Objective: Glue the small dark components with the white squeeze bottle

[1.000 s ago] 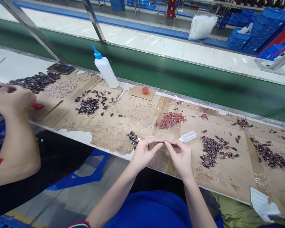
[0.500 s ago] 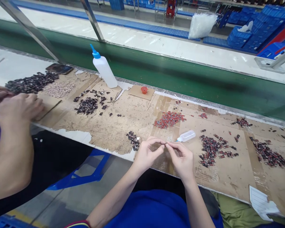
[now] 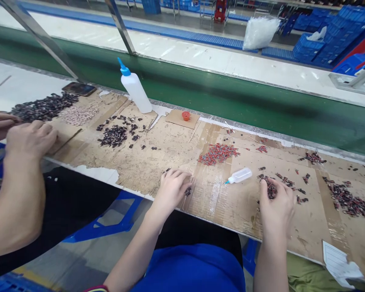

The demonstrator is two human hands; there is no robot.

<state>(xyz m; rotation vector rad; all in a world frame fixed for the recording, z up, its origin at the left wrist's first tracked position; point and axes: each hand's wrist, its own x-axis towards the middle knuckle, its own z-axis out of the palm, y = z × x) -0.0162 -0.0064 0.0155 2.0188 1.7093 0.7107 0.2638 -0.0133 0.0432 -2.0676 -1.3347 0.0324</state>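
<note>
Two-handed, reaching over a cardboard-covered bench (image 3: 142, 166), spreading the arms well apart. At left, curling the left hand (image 3: 172, 186) back-upward over a small pile of dark parts (image 3: 187, 191), covering most of it; bending the fingers close together and hiding their tips, so not letting one tell of any grip. At right, holding the right hand (image 3: 279, 200) at a pile of red-and-black parts (image 3: 271, 190); curving thumb and forefinger around a narrow gap, showing parts of the pile inside it, but not showing clearly at the tips any piece clamped or free: impossible to tell. Flanking a small translucent bottle (image 3: 242, 175), lying on its side apart from both hands and pointing its blue tip left and near. Facing, on the far side of this bottle and to its left, a heap of red parts (image 3: 218, 154). Facing, farther left, a red cup (image 3: 185, 116) and a tall white bottle (image 3: 136, 93). Neighboring, to the right of the right hand, another red-and-black pile (image 3: 348, 198). Sharing the bench, at left, with a co-worker's hand (image 3: 30, 140), bending its fingers near a long dark heap (image 3: 45, 107).
</note>
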